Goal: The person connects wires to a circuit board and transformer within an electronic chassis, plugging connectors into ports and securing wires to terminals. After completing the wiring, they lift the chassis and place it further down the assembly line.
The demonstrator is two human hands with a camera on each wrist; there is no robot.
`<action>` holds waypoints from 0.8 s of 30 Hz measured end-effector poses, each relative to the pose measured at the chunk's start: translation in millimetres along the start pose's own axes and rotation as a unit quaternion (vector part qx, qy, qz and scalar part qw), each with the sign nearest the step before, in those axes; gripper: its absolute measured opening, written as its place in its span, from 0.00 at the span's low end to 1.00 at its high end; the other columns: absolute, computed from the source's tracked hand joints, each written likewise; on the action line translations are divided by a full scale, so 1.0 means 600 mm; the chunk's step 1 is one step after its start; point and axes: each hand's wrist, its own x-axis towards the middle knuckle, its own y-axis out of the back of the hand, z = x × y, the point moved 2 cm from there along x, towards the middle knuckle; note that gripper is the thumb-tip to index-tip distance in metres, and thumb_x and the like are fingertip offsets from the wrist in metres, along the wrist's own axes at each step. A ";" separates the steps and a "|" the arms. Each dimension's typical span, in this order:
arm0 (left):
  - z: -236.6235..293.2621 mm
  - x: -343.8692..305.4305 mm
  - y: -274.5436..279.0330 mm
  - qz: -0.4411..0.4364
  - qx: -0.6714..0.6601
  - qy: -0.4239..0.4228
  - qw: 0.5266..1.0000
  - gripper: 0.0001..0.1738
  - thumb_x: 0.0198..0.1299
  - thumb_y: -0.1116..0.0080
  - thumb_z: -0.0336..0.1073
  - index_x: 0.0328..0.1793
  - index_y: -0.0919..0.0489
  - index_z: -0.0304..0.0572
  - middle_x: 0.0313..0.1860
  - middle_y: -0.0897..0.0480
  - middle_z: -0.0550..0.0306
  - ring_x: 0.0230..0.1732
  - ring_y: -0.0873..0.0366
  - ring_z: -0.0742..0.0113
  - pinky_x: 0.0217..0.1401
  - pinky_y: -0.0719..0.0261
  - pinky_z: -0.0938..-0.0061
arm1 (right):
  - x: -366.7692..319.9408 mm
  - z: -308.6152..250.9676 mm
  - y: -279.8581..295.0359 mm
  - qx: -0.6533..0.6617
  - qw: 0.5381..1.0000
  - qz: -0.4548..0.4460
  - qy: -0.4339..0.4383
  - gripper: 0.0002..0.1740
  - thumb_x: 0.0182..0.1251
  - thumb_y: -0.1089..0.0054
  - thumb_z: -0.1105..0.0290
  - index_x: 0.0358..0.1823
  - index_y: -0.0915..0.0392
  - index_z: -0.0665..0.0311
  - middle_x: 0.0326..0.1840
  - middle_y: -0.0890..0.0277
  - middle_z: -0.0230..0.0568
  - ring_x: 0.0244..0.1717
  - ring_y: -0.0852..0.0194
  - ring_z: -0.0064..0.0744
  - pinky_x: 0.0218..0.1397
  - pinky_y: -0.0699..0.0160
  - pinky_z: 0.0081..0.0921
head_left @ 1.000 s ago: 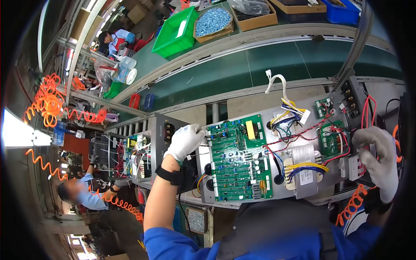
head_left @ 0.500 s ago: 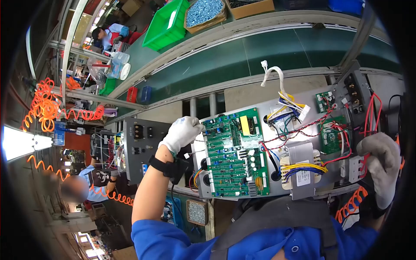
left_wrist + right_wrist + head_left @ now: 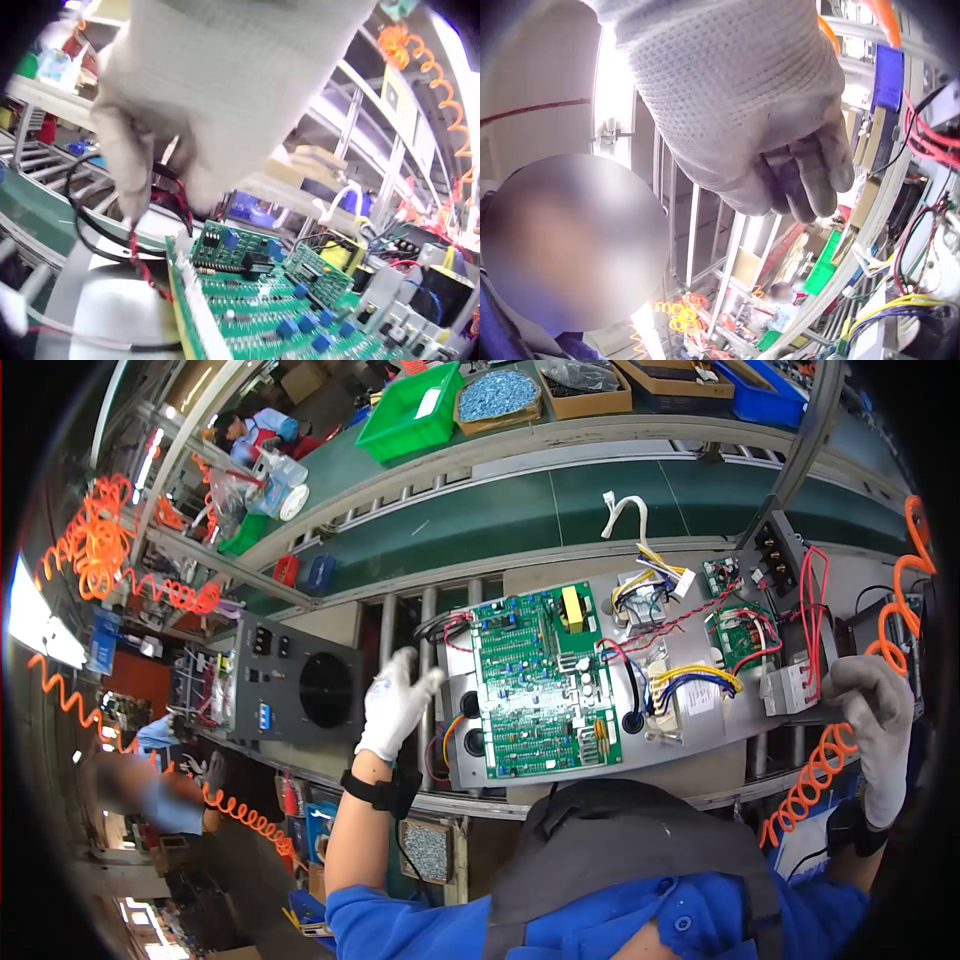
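- The chassis plate (image 3: 465, 770) lies across the conveyor rollers (image 3: 425, 620) with its long axis running left to right in front of the person. It sits between the 2 hands, with 1 hand at each short end.
- The right hand (image 3: 875, 730) is the nearer one and is on the plate's right end, just beside the circuit breaker (image 3: 785, 690). In the right wrist view the right hand (image 3: 742, 112) shows its fingers (image 3: 810, 176) curled in tight. From the head view they look closed round the plate's right edge, but the contact itself is hidden behind the glove.
- The left hand (image 3: 395, 705) is off the plate, just beside its left end. Its fingers (image 3: 425, 682) are straight, spread wide and hold nothing. The plate lies to the right of these fingertips, near them but apart.
- In the left wrist view the left hand (image 3: 225, 97) hangs above the near corner of the green main circuit board (image 3: 247, 315). The red-and-black twisted wires (image 3: 142, 255) run just under its fingertips — I cannot tell whether they touch.
- On the plate, the same circuit board (image 3: 540, 680) fills the half nearer the left fingers. The breaker and small boards crowd the half nearer the right fingers.
- An orange coiled air hose (image 3: 815, 780) hangs just below the right hand, and a grey cabinet with a fan grille (image 3: 300, 685) stands beyond the left hand, farther from the plate.
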 end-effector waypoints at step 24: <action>0.138 0.014 0.037 0.211 -0.133 -0.220 0.943 0.20 0.61 0.45 0.20 0.60 0.19 0.39 0.49 0.21 0.54 0.43 0.23 0.69 0.47 0.25 0.77 | 0.049 -0.061 -0.167 -0.080 0.959 -0.190 0.196 0.14 0.59 0.44 0.70 0.43 0.21 0.71 0.36 0.21 0.46 0.37 0.21 0.39 0.42 0.23 0.31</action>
